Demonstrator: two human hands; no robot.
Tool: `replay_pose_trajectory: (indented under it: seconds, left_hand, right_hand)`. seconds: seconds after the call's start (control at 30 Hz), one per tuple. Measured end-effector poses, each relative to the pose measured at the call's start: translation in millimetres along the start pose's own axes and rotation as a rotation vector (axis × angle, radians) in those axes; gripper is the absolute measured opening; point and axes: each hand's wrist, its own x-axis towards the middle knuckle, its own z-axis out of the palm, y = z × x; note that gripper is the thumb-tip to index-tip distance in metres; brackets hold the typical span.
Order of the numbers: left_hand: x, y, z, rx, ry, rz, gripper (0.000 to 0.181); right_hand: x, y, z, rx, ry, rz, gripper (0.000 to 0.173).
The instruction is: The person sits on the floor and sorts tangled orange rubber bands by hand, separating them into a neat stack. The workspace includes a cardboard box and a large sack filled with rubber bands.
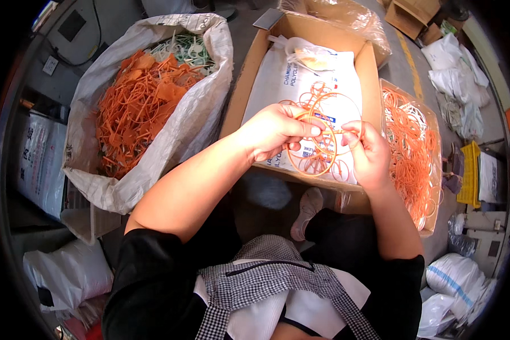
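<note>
Over a cardboard box, my left hand pinches a looped orange plastic ring between thumb and fingers. To its right, my right hand grips the same orange piece between thumb and forefinger. Beneath the hands, more thin orange loops lie on a printed white plastic sack that lines the box. A clear plastic bag with something pale yellow in it rests at the box's far end.
At the left stands a woven sack full of orange plastic scrap and green pieces. A carton of orange and white rings is at the right. Farther right are a yellow crate and white bags. My shoe is below the box.
</note>
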Motion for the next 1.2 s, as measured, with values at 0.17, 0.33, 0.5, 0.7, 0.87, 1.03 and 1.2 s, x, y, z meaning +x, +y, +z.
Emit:
replay_pose_trajectory:
  seconds: [0.17,0.33,0.5,0.7,0.87,1.03,1.2]
  left_hand:
    - [-3,-4,6,0.147,0.006,0.144,0.014]
    - [-5,0,10,0.693,0.066,0.596,0.014]
    - [-16,26,-8,1.069,0.187,0.807,0.025]
    - [4,2,-35,1.211,0.214,0.113,0.019]
    - [24,-38,-24,1.389,0.03,-0.177,0.029]
    - [28,-8,-29,1.005,-0.019,-0.257,0.022]
    - [-7,26,-71,0.345,0.517,0.177,0.017]
  right_hand:
    - [4,-12,-28,-0.565,-0.123,-0.392,0.007]
    - [-4,-2,-14,0.703,-0.158,0.666,0.015]
    - [10,25,-25,1.033,-0.215,0.791,0.025]
    - [68,62,5,0.7,0.033,0.701,0.021]
    - [184,-36,136,0.42,-0.345,0.228,0.027]
    - [241,-107,155,-0.163,-0.565,-0.186,0.052]
    - [229,14,149,0.019,-0.153,-0.233,0.027]
